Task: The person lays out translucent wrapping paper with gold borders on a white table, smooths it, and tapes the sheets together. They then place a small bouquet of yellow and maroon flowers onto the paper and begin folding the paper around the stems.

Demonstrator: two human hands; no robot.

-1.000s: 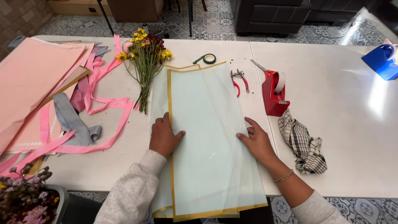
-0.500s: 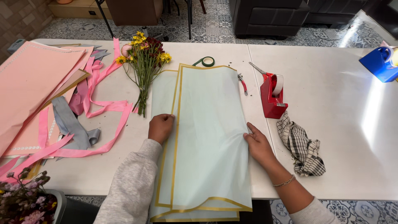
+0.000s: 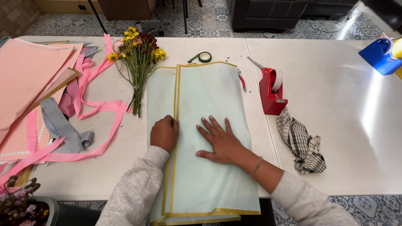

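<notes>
The pale green wrapping sheets [image 3: 209, 125], thin, smooth and gold-edged, are lying stacked in at least two layers mid-table, their near ends hanging over the table's [image 3: 335, 104] front edge. The left hand [image 3: 164, 133] is resting curled on the gold border, gripping nothing, while the right hand [image 3: 220, 140] is pressing flat, fingers spread. Bare table is lying right of one crumpled checked cloth [image 3: 303, 144]; farther off are sitting one red tape dispenser [image 3: 271, 90] and one flower bunch [image 3: 138, 58].
</notes>
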